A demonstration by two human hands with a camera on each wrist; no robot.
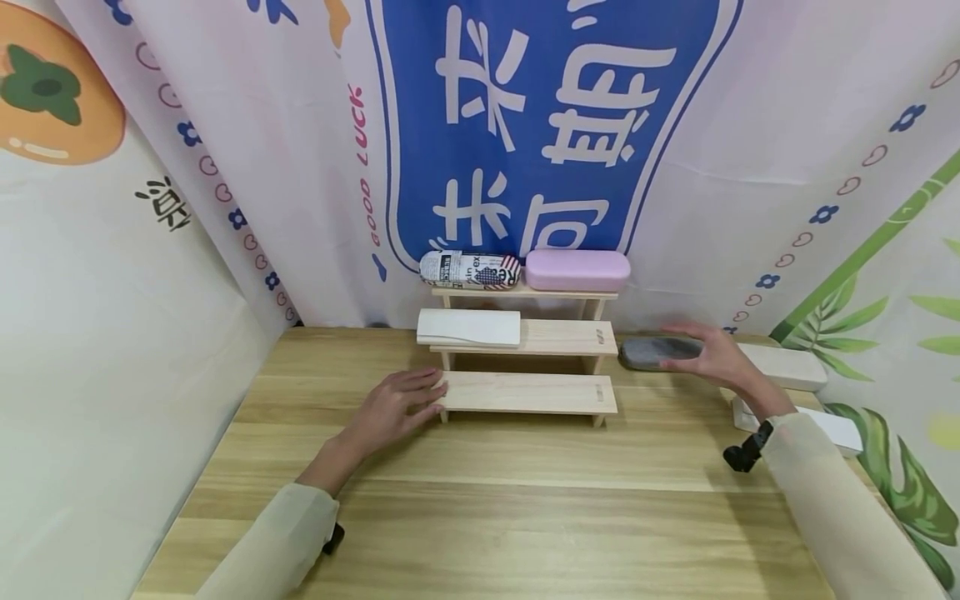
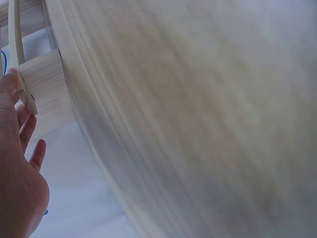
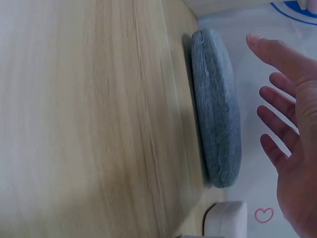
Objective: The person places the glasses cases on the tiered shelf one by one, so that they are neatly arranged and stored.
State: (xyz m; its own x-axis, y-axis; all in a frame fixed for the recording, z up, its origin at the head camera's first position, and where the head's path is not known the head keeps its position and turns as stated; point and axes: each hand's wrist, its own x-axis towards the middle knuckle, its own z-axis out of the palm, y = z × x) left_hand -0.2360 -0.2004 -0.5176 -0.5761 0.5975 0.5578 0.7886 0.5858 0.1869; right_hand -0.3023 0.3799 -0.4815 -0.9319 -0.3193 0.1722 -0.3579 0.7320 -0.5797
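Note:
My left hand (image 1: 401, 404) touches the left end of the lowest step of a wooden tiered stand (image 1: 525, 392), its fingers fairly straight. In the left wrist view, those fingertips lie along the end of the board (image 2: 28, 101). At the right, my right hand (image 1: 708, 358) is over a grey fabric glasses case (image 1: 641, 353), thumb and fingers spread apart. The right wrist view shows the grey case (image 3: 216, 109) lying on the table, with a gap between it and the hand (image 3: 302, 119).
A newspaper-print case (image 1: 468, 271) and a pink case (image 1: 577, 271) stand on the top step. A white flap case (image 1: 468, 327) lies on the middle step's left. Further white cases (image 1: 787, 367) lie at the table's right edge. A printed curtain (image 1: 712, 208) hangs behind.

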